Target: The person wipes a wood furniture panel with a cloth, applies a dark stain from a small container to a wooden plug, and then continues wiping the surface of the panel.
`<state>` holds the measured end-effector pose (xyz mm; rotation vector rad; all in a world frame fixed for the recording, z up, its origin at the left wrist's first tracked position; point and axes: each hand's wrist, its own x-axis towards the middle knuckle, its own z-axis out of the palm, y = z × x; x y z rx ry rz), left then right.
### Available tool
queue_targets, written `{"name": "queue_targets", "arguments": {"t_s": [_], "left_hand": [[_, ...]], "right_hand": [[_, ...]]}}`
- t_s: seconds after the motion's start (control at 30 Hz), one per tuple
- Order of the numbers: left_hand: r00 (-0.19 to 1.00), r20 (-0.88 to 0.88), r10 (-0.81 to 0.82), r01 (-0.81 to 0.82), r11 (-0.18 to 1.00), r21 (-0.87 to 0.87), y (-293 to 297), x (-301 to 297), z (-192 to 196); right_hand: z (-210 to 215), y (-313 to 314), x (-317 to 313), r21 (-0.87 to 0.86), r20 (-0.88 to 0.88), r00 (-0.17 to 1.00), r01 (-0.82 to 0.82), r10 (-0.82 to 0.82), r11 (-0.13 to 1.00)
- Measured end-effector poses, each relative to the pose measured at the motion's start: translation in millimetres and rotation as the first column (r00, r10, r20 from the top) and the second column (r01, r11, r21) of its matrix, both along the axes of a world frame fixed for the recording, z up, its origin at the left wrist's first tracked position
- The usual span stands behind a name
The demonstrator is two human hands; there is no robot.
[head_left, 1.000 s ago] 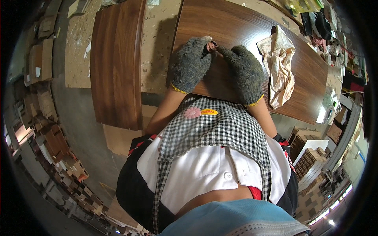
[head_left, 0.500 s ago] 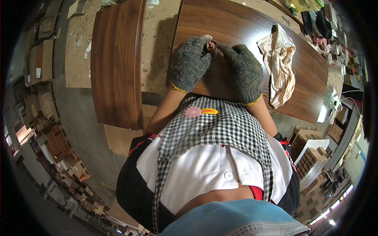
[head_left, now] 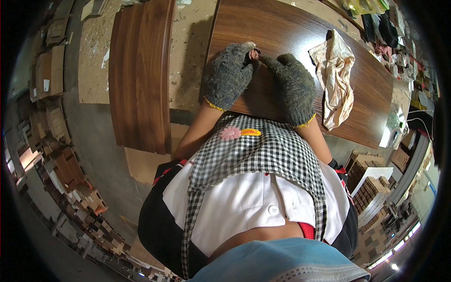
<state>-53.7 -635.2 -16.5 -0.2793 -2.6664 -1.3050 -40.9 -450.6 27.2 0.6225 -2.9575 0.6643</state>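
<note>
Both my hands wear dark grey knit gloves with yellow cuffs and rest over a glossy brown wood-grain panel (head_left: 263, 21). My left hand (head_left: 229, 75) is closed, its fingers curled around a small reddish-brown thing (head_left: 254, 54) whose kind I cannot make out. Close beside it, my right hand (head_left: 293, 82) has its fingers bent inward, with the index and thumb side reaching to that small thing. Whatever those right fingers may pinch is hidden. A crumpled cream cloth (head_left: 336, 77) lies on the panel to the right of my right hand.
Another brown wood-grain panel (head_left: 139, 80) lies to the left on a paint-spotted board (head_left: 94, 70). Clear plastic wrap and clutter (head_left: 399, 61) line the right side. Stacked boards (head_left: 371, 195) stand at the lower right, with piles of wood pieces (head_left: 75, 178) at far left.
The hands stay almost where they were, with only a slight shift of the small thing at the left fingertips. The whole view has moved a little.
</note>
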Motion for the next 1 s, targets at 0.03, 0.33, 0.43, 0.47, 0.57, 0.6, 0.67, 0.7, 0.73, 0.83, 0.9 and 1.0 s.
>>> {"name": "queue_targets", "arguments": {"t_s": [0.03, 0.33, 0.43, 0.47, 0.57, 0.6, 0.67, 0.7, 0.73, 0.83, 0.9, 1.0], "left_hand": [[1.0, -0.009, -0.002, 0.002, 1.0, 0.004, 0, 0, -2], [1.0, 0.006, -0.003, 0.003, 1.0, -0.016, 0, -1, 4], [1.0, -0.008, -0.002, 0.002, 1.0, -0.007, 1, 0, 1], [1.0, -0.023, -0.005, 0.005, 1.0, 0.004, 0, 0, -1], [1.0, -0.001, -0.005, 0.005, 1.0, 0.022, 0, -1, -4], [1.0, -0.005, -0.007, 0.007, 1.0, 0.019, 0, -1, -4], [1.0, -0.013, -0.012, 0.012, 1.0, 0.013, -1, -1, -4], [1.0, -0.013, -0.014, 0.014, 1.0, 0.012, -1, -1, -5], [1.0, -0.013, -0.016, 0.017, 1.0, 0.011, -1, -1, -6], [0.999, 0.031, -0.012, 0.011, 1.0, 0.011, 0, 0, 1], [0.999, 0.041, -0.01, 0.01, 1.0, 0.003, 1, 0, 3], [1.0, 0.015, -0.009, 0.009, 1.0, -0.021, 0, -1, -4]], "right_hand": [[1, -1, 0, 0.026, 0.025, 1.0, -0.003, 0.002, 1.0], [-2, -1, -1, -0.035, -0.007, 0.999, 0.032, -0.032, 0.999], [-10, 3, 1, -0.021, -0.048, 0.998, 0.038, -0.039, 0.999], [-8, 2, 1, 0.006, -0.019, 0.999, 0.032, -0.032, 0.999], [-5, 0, 1, 0.043, 0.028, 0.999, 0.027, -0.028, 0.999], [-5, 0, 1, 0.026, 0.014, 0.999, 0.034, -0.035, 0.999], [-4, 0, 1, 0.023, 0.023, 0.999, 0.032, -0.033, 0.999], [-3, 0, 0, 0.037, 0.045, 0.999, 0.024, -0.025, 0.999], [-2, 0, -1, 0.05, 0.068, 0.998, 0.015, -0.018, 0.999], [-3, 0, 1, -0.032, 0.01, 1.0, 0.029, -0.029, 0.999], [-7, 1, -1, -0.028, -0.029, 1.0, 0.006, -0.007, 1.0], [-1, 1, 0, 0.002, 0.006, 1.0, 0.011, -0.011, 1.0]]}}
